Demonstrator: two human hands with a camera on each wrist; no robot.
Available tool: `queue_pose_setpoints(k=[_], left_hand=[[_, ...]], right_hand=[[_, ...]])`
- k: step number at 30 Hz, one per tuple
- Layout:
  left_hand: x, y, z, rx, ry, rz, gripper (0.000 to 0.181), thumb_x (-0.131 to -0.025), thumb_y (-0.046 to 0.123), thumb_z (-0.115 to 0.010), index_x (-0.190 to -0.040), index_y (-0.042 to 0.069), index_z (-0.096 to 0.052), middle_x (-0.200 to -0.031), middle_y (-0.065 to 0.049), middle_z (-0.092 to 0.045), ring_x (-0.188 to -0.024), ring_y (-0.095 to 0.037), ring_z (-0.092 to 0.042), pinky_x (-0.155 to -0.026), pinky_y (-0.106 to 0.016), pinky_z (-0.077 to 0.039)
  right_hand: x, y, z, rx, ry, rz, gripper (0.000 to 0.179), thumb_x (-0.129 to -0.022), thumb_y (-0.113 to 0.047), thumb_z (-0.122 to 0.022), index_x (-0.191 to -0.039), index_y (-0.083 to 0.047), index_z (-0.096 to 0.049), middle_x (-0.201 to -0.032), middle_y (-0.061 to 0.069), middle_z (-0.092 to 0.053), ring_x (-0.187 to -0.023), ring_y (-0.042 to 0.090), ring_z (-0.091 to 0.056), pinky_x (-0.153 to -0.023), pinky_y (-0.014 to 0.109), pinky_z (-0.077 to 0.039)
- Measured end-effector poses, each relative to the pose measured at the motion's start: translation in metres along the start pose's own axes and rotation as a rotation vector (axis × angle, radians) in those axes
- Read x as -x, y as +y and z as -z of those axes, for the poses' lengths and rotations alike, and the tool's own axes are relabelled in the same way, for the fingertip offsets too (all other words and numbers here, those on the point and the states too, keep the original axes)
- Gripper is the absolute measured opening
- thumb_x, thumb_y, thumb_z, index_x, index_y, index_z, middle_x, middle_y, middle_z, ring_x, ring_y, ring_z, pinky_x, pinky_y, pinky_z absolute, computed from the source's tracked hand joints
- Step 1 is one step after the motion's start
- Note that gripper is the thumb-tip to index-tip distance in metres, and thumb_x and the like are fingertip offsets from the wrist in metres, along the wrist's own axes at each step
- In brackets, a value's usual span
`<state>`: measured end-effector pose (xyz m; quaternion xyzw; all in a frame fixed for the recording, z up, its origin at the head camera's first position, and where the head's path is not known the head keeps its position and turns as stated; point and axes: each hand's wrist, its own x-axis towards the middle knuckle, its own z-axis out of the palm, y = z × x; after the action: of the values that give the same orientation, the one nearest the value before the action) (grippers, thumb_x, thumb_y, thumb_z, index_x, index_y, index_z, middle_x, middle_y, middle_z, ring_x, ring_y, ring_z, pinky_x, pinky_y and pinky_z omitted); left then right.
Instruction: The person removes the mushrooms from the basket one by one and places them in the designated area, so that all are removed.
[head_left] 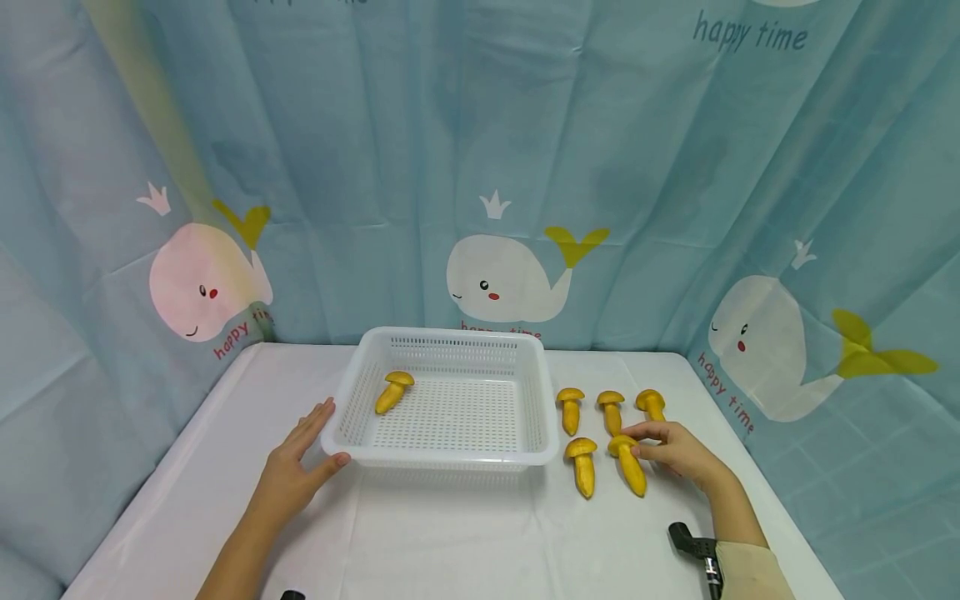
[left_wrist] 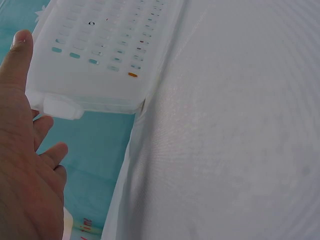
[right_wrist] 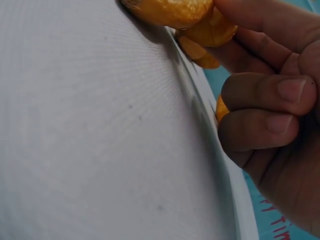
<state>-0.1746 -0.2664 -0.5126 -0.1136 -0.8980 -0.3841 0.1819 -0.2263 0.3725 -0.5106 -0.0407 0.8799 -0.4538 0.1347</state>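
Note:
A white slotted plastic basket (head_left: pixel 450 457) stands on the table, with one yellow toy mushroom (head_left: pixel 392 395) lying inside at its left. My left hand (head_left: pixel 296 462) is at the basket's left front corner, thumb and fingers spread along the rim. In the left wrist view, the thumb points up beside the basket wall (left_wrist: pixel 90 82). Right of the basket, my right hand (head_left: pixel 678 452) pinches a yellow toy mushroom (head_left: pixel 632 477) near its cap, the stem pointing toward the front. In the right wrist view, the last fingers are curled and only part of that mushroom (right_wrist: pixel 172 11) shows.
More yellow mushrooms lie around the right hand: three in the back row, including the left one (head_left: pixel 571 410), and one in front (head_left: pixel 583 468). A white cloth covers the table (head_left: pixel 450 542). Blue whale-print curtains (head_left: pixel 390 167) enclose it. A black device (head_left: pixel 693 543) is by the right wrist.

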Motion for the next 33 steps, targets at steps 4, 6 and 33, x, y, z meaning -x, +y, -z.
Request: queue_pose_setpoints(k=[4, 6, 33], left_hand=[[-0.0001, 0.0004, 0.0003, -0.004, -0.006, 0.006, 0.09, -0.083, 0.028, -0.086, -0.16, 0.028, -0.038, -0.165, 0.003, -0.035, -0.152, 0.003, -0.022, -0.12, -0.006, -0.012], [0.0001, 0.0008, 0.0003, -0.002, -0.013, 0.014, 0.09, -0.084, 0.028, -0.085, -0.16, 0.029, -0.037, -0.165, 0.003, -0.034, -0.155, -0.006, -0.024, -0.123, -0.011, -0.014], [0.0004, 0.0017, 0.0006, -0.003, -0.005, 0.013, 0.09, -0.084, 0.029, -0.085, -0.16, 0.03, -0.038, -0.165, 0.003, -0.035, -0.154, -0.001, -0.023, -0.12, -0.006, -0.012]], right_hand=[[-0.0006, 0.002, -0.0002, 0.004, -0.006, -0.004, 0.039, -0.09, -0.035, -0.078, -0.124, -0.015, -0.074, -0.131, 0.011, -0.067, -0.103, 0.026, -0.048, -0.061, 0.026, -0.043], [-0.0008, 0.0028, -0.0003, 0.006, -0.014, -0.001, 0.039, -0.091, -0.035, -0.078, -0.124, -0.014, -0.074, -0.131, 0.012, -0.066, -0.095, 0.024, -0.049, -0.058, 0.025, -0.042], [0.0038, 0.003, 0.0038, -0.048, -0.002, -0.011, 0.043, -0.092, -0.035, -0.077, -0.129, -0.014, -0.071, -0.134, 0.015, -0.062, -0.051, 0.013, -0.036, -0.045, 0.023, -0.035]])
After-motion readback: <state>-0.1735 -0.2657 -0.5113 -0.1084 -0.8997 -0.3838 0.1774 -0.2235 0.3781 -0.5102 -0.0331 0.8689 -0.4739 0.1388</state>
